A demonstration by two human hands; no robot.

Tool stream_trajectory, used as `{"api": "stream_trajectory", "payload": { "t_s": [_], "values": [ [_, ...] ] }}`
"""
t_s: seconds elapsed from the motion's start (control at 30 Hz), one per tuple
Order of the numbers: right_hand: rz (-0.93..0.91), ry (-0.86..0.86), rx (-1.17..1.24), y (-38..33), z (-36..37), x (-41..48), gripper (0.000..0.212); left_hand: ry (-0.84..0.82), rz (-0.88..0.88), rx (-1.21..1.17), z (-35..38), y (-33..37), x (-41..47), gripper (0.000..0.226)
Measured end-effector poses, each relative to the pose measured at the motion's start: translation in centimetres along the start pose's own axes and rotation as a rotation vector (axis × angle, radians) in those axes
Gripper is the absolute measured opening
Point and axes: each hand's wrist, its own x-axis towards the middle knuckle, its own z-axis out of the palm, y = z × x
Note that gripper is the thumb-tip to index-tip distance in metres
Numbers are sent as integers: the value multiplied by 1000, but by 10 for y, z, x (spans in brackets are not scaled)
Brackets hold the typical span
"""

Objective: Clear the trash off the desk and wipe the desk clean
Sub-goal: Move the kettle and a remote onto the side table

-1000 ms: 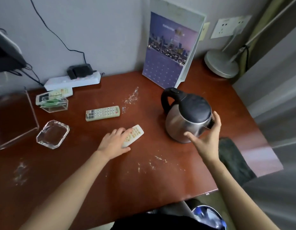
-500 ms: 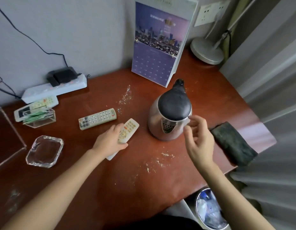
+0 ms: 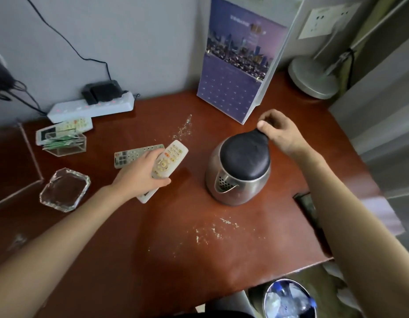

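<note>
Left grip (image 3: 139, 176) curled round remote (image 3: 171, 156), long axis pointing far-right; right grip (image 3: 282, 134) wrapped on kettle (image 3: 240, 180) handle, far side; crumbs (image 3: 214, 230) nearer, between arms

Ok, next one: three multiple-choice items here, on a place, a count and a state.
1. Where is the glass ashtray?
A. beside the lamp base
B. left of the left hand
C. behind the calendar

2. How many remotes show?
A. one
B. two
C. three

3. What does the right hand do?
A. grips the kettle handle
B. hangs open in the air
C. holds a cloth

Answers: B, it sits on the desk left of that hand; C, a white remote in the left hand, a second remote just beyond it, a third remote by the power strip; A, its fingers curl round the black handle.
</note>
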Motion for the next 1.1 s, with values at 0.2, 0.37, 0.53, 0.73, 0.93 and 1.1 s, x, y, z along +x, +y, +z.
{"api": "stream_trajectory", "payload": {
  "t_s": [0.2,0.37,0.53,0.73,0.93,1.1],
  "values": [
    [-30,-111,28,-6,17,-61,56,13,45,46,-4,-3,-11,88],
    [-54,-257,70,-18,34,-83,74,9,29,55,-15,-28,-25,88],
    [-76,-10,160,-60,77,-107,59,31,34,-52,-40,-72,-49,81],
    [-59,278,239,-132,161,-149,45,57,66,-80,-90,-157,-107,78],
    [-28,437,301,-211,254,-171,33,73,48,-130,-134,-242,-176,76],
    [-124,290,277,-259,298,-173,27,66,5,-134,-146,-290,-219,79]
  ]
}}
